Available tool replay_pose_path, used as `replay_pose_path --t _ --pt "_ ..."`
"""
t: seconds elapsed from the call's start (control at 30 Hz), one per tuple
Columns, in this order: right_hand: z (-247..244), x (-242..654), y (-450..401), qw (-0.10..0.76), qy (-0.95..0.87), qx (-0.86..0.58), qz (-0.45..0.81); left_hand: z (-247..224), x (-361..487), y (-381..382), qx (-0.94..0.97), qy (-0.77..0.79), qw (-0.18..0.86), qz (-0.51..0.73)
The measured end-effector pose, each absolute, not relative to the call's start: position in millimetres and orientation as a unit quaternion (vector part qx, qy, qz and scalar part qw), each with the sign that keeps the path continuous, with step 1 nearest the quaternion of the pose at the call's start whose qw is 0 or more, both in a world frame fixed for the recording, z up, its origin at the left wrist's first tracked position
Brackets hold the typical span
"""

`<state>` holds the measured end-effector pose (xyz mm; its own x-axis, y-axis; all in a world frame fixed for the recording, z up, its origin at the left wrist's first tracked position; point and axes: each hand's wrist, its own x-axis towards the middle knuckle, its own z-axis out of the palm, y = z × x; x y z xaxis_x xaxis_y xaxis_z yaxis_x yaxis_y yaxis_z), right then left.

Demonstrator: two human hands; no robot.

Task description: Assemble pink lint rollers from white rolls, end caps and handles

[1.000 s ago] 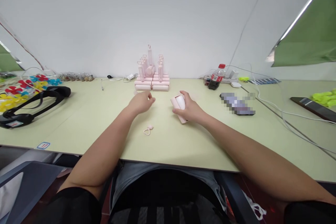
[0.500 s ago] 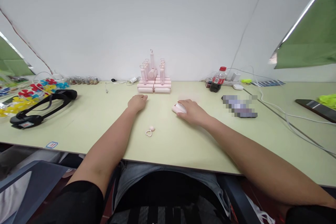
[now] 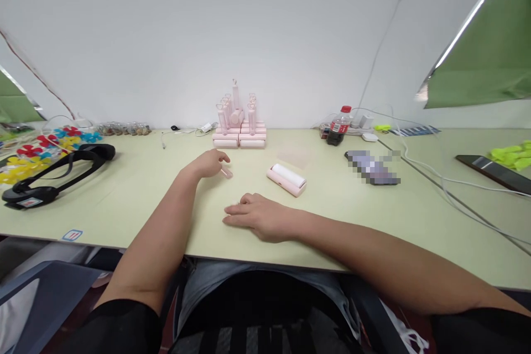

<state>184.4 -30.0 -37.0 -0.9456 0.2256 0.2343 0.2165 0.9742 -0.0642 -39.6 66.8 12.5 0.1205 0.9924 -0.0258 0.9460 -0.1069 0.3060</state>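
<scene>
My left hand (image 3: 211, 164) is at the left-centre of the table, fingers curved and apart, just above a small clear pink piece (image 3: 226, 172). Nearer the front edge, my right hand (image 3: 261, 217) lies low over the table with its fingers spread, pointing left; it covers the spot where the heart-shaped ring lay. Behind it a pink case with a white roll (image 3: 288, 176) rests on the table, touched by neither hand. Pink cases and upright clear tubes form a stack (image 3: 239, 127) near the wall.
A cola bottle (image 3: 339, 126) and a blurred phone-like object (image 3: 372, 167) are at the right, with white cables beyond. A black headset strap (image 3: 89, 163) and colourful plastic flowers (image 3: 31, 160) lie at the left. A dark tablet (image 3: 495, 174) is far right.
My right hand has let go of the pink case and moved left and nearer the front edge. My left hand has shifted slightly; its fingers are lifted and the clear piece now shows.
</scene>
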Motion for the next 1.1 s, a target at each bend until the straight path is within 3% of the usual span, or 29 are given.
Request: replay_pose_path --t 0.23,0.43,0.63,0.87,1.1 --pt "-26 198 -23 0.068 -0.955 -0.282 0.054 13 -18 57 0.781 0.619 0.079 -0.017" --pt "-24 213 -9 0.060 -0.916 -0.387 0.084 4 -5 54 0.826 0.542 0.146 0.045" --pt "-25 213 -5 0.116 -0.867 -0.480 0.063 -1 2 50 0.838 0.504 0.188 0.095" --pt "-23 215 -1 0.079 -0.863 -0.494 0.075 -1 3 50 0.841 0.492 0.205 0.096" --pt "-26 216 4 0.099 -0.865 -0.486 0.075 -1 3 49 0.843 0.472 0.235 0.102"
